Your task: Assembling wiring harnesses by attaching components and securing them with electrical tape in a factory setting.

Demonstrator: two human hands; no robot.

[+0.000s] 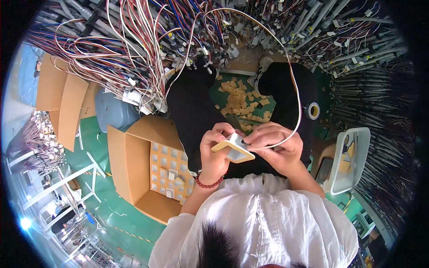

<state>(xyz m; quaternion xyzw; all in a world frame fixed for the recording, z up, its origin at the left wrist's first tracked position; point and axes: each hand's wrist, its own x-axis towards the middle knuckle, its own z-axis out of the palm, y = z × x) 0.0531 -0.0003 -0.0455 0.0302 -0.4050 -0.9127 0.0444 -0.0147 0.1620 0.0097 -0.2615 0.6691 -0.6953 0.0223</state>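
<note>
Above my lap, my left hand grips a small white piece with a tan-yellow rim, tilted so that its hollow side shows. Against its upper right side, the fingers of my right hand are closed around the end of a thin wire. Something small and dark shows at the fingertips; whether the wire end sits inside the piece is hidden. From my right hand the wire arches up and left to a large bundle of white, red and blue wires. A red bead bracelet circles my left wrist.
At left, an open cardboard box holds rows of white and tan pieces. Tan scraps litter the green floor between my legs. A tape roll lies by my right knee, near a white plastic bin and a dark phone. Grey cables crowd the right.
</note>
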